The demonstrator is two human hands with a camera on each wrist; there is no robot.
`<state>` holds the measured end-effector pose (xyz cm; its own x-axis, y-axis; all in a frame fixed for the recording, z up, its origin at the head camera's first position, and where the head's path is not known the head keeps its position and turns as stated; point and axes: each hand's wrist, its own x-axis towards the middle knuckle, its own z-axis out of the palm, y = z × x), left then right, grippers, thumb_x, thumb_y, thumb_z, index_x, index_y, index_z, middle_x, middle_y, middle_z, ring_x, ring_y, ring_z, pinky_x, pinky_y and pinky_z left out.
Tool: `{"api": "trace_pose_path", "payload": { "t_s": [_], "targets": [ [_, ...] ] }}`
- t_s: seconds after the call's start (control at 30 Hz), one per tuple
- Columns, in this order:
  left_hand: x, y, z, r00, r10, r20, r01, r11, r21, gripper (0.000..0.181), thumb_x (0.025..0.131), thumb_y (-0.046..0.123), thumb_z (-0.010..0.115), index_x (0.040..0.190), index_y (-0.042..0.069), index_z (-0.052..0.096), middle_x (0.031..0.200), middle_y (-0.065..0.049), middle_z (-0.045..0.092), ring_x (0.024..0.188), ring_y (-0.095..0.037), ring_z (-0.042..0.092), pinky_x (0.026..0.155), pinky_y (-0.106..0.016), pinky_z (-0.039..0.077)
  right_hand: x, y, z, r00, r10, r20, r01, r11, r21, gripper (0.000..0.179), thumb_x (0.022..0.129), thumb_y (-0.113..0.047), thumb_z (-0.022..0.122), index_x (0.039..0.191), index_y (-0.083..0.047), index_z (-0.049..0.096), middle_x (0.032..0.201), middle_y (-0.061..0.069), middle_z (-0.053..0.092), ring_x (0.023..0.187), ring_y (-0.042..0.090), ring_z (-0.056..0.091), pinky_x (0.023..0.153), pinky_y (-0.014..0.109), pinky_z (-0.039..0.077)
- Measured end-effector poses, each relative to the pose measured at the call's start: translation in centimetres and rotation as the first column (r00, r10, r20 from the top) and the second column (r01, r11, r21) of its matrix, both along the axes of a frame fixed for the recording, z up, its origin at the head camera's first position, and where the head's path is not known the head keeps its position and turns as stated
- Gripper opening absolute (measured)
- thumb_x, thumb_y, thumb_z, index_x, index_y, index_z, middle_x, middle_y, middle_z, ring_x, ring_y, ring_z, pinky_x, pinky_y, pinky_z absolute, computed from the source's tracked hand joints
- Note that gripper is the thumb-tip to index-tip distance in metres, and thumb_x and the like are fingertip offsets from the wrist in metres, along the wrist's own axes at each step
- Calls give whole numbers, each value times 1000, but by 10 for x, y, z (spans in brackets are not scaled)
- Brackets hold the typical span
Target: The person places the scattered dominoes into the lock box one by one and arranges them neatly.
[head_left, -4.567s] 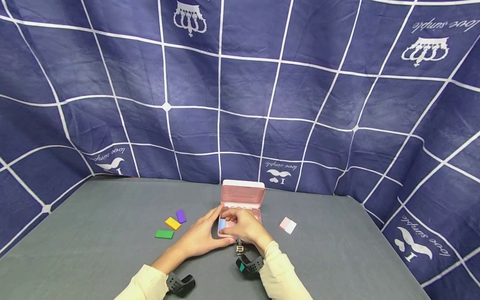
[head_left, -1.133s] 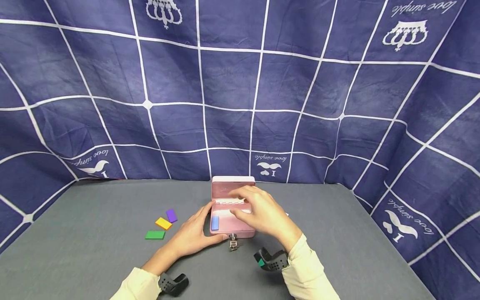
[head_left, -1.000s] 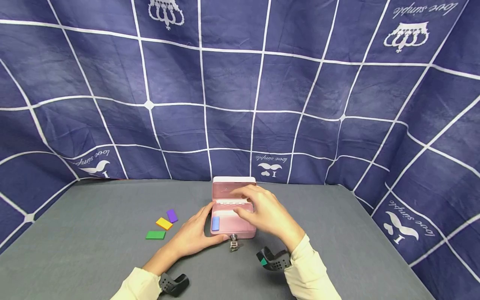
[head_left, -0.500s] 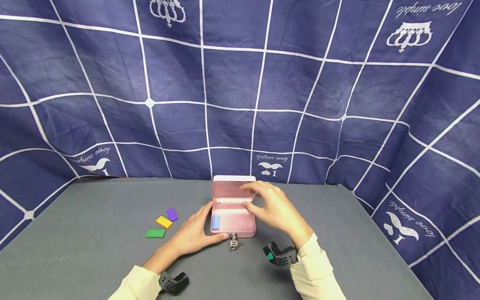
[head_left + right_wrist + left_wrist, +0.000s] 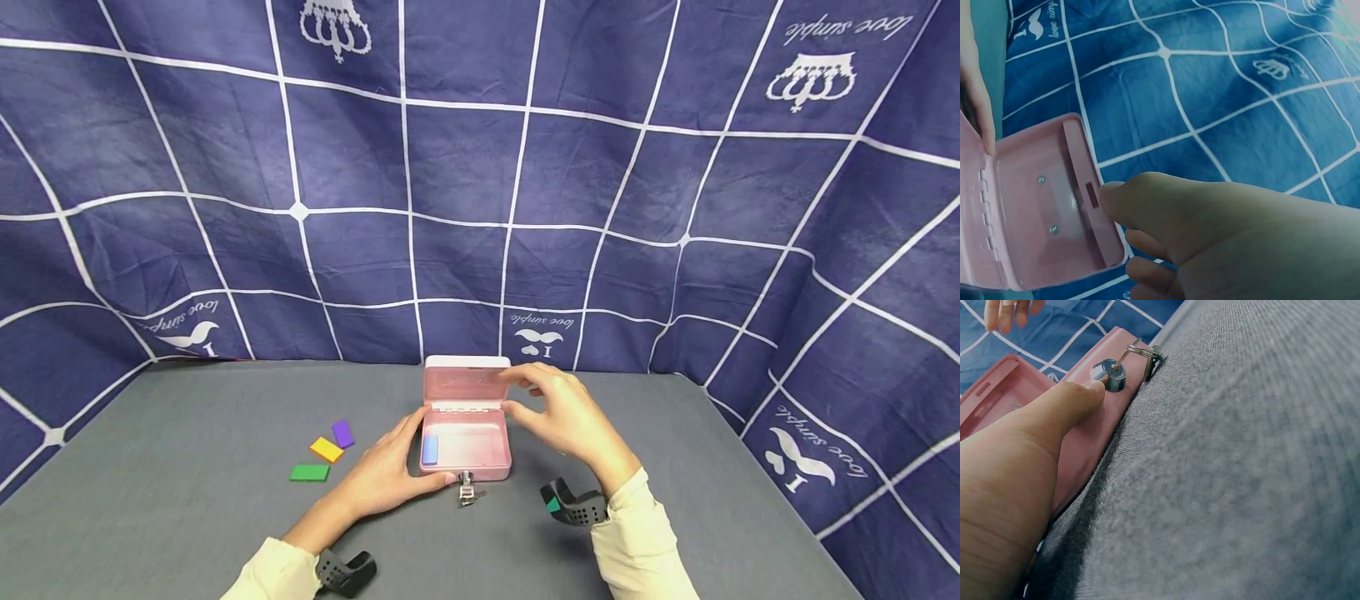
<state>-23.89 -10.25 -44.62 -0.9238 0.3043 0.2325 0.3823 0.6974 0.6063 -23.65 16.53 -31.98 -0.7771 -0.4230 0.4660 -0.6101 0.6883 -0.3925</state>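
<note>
In the head view, a small pink cash box (image 5: 465,473) stands on the grey table with its lid (image 5: 467,383) raised. A light blue block (image 5: 430,450) lies inside at the left. Keys (image 5: 468,494) hang from the round lock (image 5: 1110,375) on the front. My left hand (image 5: 386,467) holds the box's left end, thumb on the front beside the lock and fingers toward the back corner. My right hand (image 5: 562,408) is at the lid's right edge, fingers loosely bent and holding nothing. Whether it touches the lid cannot be told.
To the left lie a green block (image 5: 310,472), an orange block (image 5: 327,450) and a purple block (image 5: 342,433). A blue cloth with white lines (image 5: 465,167) hangs behind the table. Black bands (image 5: 573,504) sit on both wrists.
My right hand has come out of the box and moved right to the lid's edge. The blue block stays inside. My left hand keeps its hold. The pink and white pieces at right are now mostly hidden.
</note>
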Motion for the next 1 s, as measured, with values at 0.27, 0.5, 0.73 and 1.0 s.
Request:
{"api": "trace_pose_path", "payload": {
  "t_s": [0.27, 0.5, 0.73, 1.0],
  "targets": [
    [0, 0, 2, 1000, -7, -8, 7, 1000, 6, 107, 72, 71, 72, 155, 20, 28, 150, -9, 45, 130, -37, 52, 99, -56, 45, -6, 5, -6, 999, -23, 32, 23, 1000, 6, 31, 85, -20, 76, 115, -14, 69, 107, -1, 71, 95, 18, 66, 84, 39, 56],
    [0, 0, 1, 1000, -9, 0, 9, 1000, -3, 107, 73, 72, 71, 155, 21, 27, 151, -9, 45, 130, -36, 51, 99, -56, 45, -12, 12, -16, 995, -53, 90, 51, 998, 23, 31, 86, -20, 75, 115, -13, 68, 109, 2, 70, 98, 24, 67, 85, 41, 56],
    [0, -1, 0, 1000, -9, -3, 9, 1000, -2, 108, 72, 71, 72, 155, 21, 27, 151, -10, 44, 131, -37, 51, 100, -56, 45, -14, 20, -20, 989, -83, 124, 80, 996, 29, 35, 85, -21, 76, 117, -12, 67, 113, 2, 70, 97, 21, 67, 85, 38, 56],
    [2, -1, 1, 1000, -7, 3, 7, 1000, -7, 108, 72, 72, 71, 156, 22, 26, 151, -9, 44, 131, -37, 51, 100, -56, 45, -16, 24, -23, 981, -94, 168, 91, 996, 24, 36, 85, -22, 76, 118, -11, 67, 114, 3, 70, 100, 25, 67, 87, 42, 55]
  ]
}}
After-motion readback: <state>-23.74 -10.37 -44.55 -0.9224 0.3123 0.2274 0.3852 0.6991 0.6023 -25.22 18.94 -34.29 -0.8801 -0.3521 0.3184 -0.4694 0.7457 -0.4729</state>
